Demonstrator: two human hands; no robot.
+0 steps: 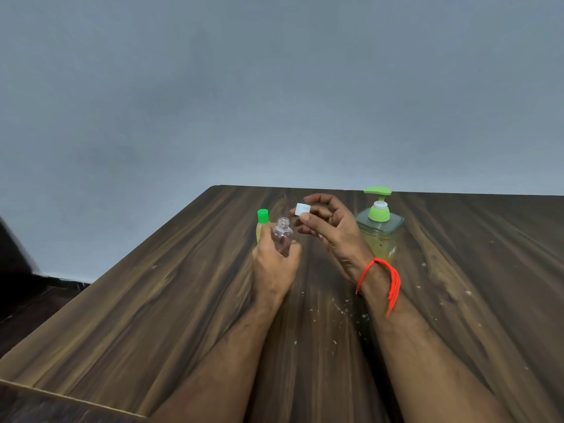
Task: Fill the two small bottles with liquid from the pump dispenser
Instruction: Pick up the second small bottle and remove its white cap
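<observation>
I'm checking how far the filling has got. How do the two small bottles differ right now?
The clear bottle is open, its white cap pinched in the right hand; the green-capped bottle is closed. The clear bottle looks empty; the green-capped bottle holds yellowish liquid. The left hand grips the clear bottle; whether it also touches the green-capped bottle behind it is unclear. Both are small and upright.

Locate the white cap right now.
In the head view the white cap is pinched in the right hand, held above the table just right of the open clear bottle that the left hand grips.
</observation>
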